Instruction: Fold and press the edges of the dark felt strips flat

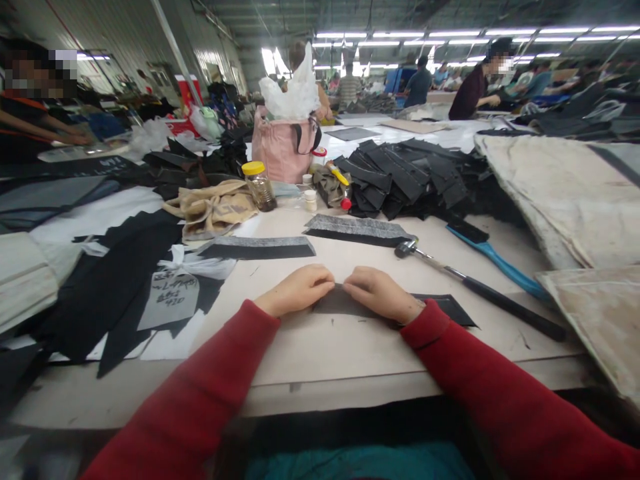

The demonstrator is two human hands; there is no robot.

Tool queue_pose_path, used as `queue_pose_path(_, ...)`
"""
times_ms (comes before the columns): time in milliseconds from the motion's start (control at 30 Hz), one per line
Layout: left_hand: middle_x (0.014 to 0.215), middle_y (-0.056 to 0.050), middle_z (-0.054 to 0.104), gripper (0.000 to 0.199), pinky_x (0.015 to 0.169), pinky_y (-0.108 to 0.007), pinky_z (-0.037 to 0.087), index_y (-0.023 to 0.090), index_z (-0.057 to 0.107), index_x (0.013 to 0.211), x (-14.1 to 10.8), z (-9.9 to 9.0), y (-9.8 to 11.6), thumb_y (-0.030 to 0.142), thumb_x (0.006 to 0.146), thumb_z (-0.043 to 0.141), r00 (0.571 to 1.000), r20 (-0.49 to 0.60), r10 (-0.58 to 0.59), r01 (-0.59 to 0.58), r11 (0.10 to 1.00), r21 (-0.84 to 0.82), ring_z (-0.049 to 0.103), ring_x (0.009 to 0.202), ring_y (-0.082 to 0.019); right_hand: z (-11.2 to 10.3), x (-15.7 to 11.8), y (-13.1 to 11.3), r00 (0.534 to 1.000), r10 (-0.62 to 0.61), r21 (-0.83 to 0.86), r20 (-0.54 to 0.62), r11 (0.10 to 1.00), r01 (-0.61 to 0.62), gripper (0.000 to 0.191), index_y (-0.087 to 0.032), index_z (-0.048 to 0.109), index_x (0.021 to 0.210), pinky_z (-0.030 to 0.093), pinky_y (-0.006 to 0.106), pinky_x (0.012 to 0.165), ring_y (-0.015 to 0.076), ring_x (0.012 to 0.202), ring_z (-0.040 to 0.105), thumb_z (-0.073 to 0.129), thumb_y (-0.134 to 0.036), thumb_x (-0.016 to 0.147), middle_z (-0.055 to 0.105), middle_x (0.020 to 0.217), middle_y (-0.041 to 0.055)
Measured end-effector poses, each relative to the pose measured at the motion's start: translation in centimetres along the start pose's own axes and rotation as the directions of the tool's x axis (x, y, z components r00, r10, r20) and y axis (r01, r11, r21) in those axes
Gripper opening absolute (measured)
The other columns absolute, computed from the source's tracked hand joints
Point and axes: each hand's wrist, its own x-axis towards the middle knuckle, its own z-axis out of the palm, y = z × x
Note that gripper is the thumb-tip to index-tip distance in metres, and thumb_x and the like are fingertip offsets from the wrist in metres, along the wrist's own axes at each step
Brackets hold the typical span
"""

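A dark fabric strip (pixel 337 303) lies on the pale work board, and both hands meet at its far edge. My left hand (pixel 303 288) is closed, thumb and fingertips pinching the strip's edge. Close beside it my right hand (pixel 383 293) pinches the same edge, a small gap between the two. Under and past the right wrist a black strip with a stitched border (pixel 453 310) shows. Beyond the hands lie a grey-topped black strip (pixel 260 248) and a second, speckled grey and black one (pixel 357 230). Fingertips partly hide the pinched edge.
A hammer (pixel 505 301) and a blue-handled brush (pixel 515 270) lie to the right. Behind are a yellow-lidded jar (pixel 259 187), a pink bag (pixel 283 150) and a heap of black pieces (pixel 405 175). Black cloth with a written tag (pixel 170 298) lies left. Several people work farther off.
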Motion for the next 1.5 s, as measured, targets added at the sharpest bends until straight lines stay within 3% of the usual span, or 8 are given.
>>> queue_pose_path(167,0.074,-0.002,0.055,0.016,0.068,-0.025,0.039,0.015,0.055,0.072,0.3,0.7,-0.1,0.019,0.081,0.042,0.995,-0.099,-0.01,0.019,0.996,0.088,0.049,0.073,-0.014,0.5,0.2,0.3,0.997,-0.035,-0.194,-0.063,0.981,0.022,0.028,-0.016,0.063,0.076,0.032,0.026,0.067,0.0131,0.071,0.048,0.041,-0.027,0.088,0.056,0.071,0.0037)
queue_pose_path(567,0.079,-0.001,0.06,0.025,0.071,-0.026,0.04,0.016,0.059,0.081,0.5,0.7,-0.8,0.032,0.082,0.04,0.987,-0.066,-0.147,0.138,0.982,-0.126,0.053,0.076,-0.016,0.3,0.2,0.7,0.995,-0.005,-0.258,-0.101,0.966,-0.021,0.028,-0.017,0.062,0.091,0.033,0.025,0.07,0.0129,0.076,0.051,0.037,-0.03,0.091,0.06,0.082,0.0046)
queue_pose_path(733,0.074,0.0,0.058,0.026,0.066,-0.025,0.039,0.016,0.058,0.076,-0.5,-1.0,-3.2,0.035,0.079,0.042,0.958,-0.048,-0.282,0.271,0.949,-0.16,0.052,0.072,-0.016,-2.3,-1.6,2.0,0.982,0.168,-0.304,-0.084,0.934,-0.186,0.033,-0.016,0.064,0.081,0.034,0.026,0.069,0.0146,0.074,0.054,0.036,-0.029,0.089,0.063,0.078,0.0063)
queue_pose_path(867,0.073,0.0,0.058,0.026,0.065,-0.024,0.038,0.016,0.058,0.076,-1.0,-1.6,-4.4,0.038,0.076,0.044,0.939,-0.095,-0.332,0.313,0.934,-0.172,0.052,0.071,-0.016,-4.4,-3.9,3.7,0.917,0.395,-0.161,-0.059,0.903,-0.399,0.04,-0.017,0.063,0.071,0.034,0.025,0.058,0.0133,0.063,0.052,0.035,-0.04,0.087,0.061,0.068,0.0031)
queue_pose_path(1000,0.073,0.001,0.058,0.026,0.064,-0.024,0.038,0.017,0.058,0.075,-1.0,-1.6,-4.6,0.038,0.075,0.043,0.938,-0.119,-0.325,0.303,0.937,-0.173,0.052,0.071,-0.016,-4.8,-5.2,4.5,0.871,0.489,0.09,0.04,0.866,-0.491,0.04,-0.017,0.062,0.071,0.035,0.023,0.052,0.0122,0.058,0.05,0.038,-0.048,0.082,0.058,0.063,-0.0005)
queue_pose_path(1100,0.073,0.001,0.059,0.025,0.064,-0.024,0.038,0.017,0.058,0.075,-1.0,-1.4,-4.6,0.036,0.076,0.042,0.936,-0.133,-0.325,0.3,0.937,-0.177,0.052,0.07,-0.016,-4.2,-5.3,4.5,0.869,0.495,0.207,0.016,0.848,-0.488,0.035,-0.017,0.062,0.076,0.04,0.024,0.058,0.014,0.065,0.054,0.042,-0.046,0.081,0.061,0.071,0.0012)
queue_pose_path(1300,0.078,-0.001,0.06,0.02,0.068,-0.025,0.039,0.017,0.058,0.077,-0.8,-0.9,-3.4,0.029,0.077,0.042,0.955,-0.212,-0.208,0.204,0.978,-0.043,0.054,0.075,-0.016,-3.3,-5.1,4.2,0.927,0.328,0.081,-0.179,0.944,-0.319,0.028,-0.017,0.058,0.074,0.041,0.028,0.069,0.0157,0.073,0.054,0.04,-0.035,0.084,0.06,0.076,0.0044)
queue_pose_path(1500,0.077,-0.002,0.059,0.018,0.069,-0.025,0.04,0.017,0.056,0.072,-0.7,-1.0,-2.2,0.026,0.079,0.042,0.96,-0.248,-0.127,0.121,0.992,-0.037,0.054,0.075,-0.016,-3.8,-4.6,3.3,0.938,0.343,0.132,-0.057,0.933,-0.333,0.027,-0.017,0.06,0.08,0.042,0.028,0.071,0.0159,0.076,0.056,0.04,-0.034,0.085,0.062,0.08,0.004)
